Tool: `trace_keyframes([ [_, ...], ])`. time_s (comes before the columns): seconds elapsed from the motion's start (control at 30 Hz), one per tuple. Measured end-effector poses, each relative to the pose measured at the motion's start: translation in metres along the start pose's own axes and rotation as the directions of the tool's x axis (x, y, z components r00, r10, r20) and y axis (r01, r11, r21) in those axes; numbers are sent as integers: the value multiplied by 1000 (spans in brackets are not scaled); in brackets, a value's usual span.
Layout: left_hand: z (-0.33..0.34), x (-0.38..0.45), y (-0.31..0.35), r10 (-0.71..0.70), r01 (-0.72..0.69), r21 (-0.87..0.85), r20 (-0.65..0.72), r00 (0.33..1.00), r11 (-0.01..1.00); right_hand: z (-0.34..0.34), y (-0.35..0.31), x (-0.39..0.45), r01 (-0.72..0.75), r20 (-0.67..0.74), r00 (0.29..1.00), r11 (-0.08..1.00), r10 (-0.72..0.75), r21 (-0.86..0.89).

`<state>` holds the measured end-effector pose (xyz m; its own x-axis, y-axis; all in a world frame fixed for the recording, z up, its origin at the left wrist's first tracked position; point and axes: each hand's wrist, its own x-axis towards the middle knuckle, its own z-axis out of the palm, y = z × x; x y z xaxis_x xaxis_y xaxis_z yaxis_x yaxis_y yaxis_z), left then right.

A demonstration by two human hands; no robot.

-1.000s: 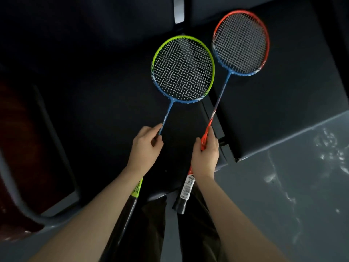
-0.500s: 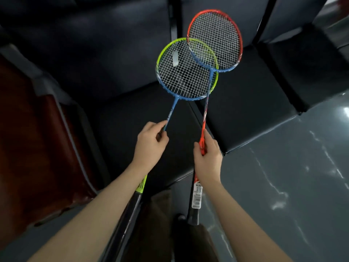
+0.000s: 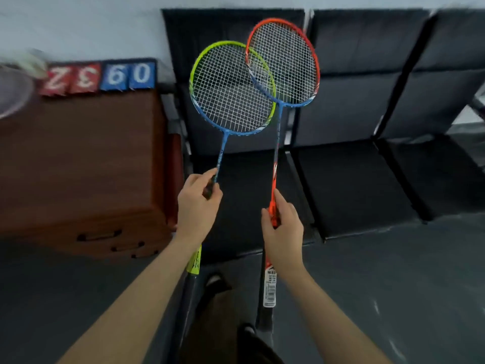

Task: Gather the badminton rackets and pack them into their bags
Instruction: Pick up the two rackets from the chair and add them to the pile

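Note:
I hold two badminton rackets up in the air in front of a row of black chairs. My left hand [image 3: 198,206] grips the shaft of the green-and-blue racket [image 3: 232,88]; its dark handle runs down under my forearm. My right hand [image 3: 282,233] grips the orange shaft of the red-and-blue racket [image 3: 283,61], whose black handle with a white label hangs below my wrist. The red racket's head overlaps the right edge of the green one. No racket bag is in view.
Black padded chairs [image 3: 349,185] stand in a row against the pale wall. A brown wooden box [image 3: 78,166] sits to the left with a red and blue scoreboard [image 3: 99,77] on top. Dark floor lies below, with my legs and shoes at the bottom.
Both rackets have been lifted off the chair seats and raised upright. Their heads moved together and now overlap. My view has tilted up, bringing the wall, chair backs and scoreboard into sight.

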<state>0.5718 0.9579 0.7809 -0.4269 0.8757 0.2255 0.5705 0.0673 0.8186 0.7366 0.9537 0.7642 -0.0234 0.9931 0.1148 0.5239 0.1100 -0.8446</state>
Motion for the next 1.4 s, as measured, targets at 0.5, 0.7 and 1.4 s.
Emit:
trace_keyframes([
  [0.5,-289,-32,-99,-121,153,46,-406,906,987,194,-197,-89,367,295,875,923,-384,115],
  [0.7,-410,-13,-171,-44,137,198,-414,909,971,311,-276,-126,380,321,858,916,-402,130],
  [1.4,-514,184,-348,-219,301,312,-273,937,901,539,-367,-17,346,499,812,938,-301,3],
])
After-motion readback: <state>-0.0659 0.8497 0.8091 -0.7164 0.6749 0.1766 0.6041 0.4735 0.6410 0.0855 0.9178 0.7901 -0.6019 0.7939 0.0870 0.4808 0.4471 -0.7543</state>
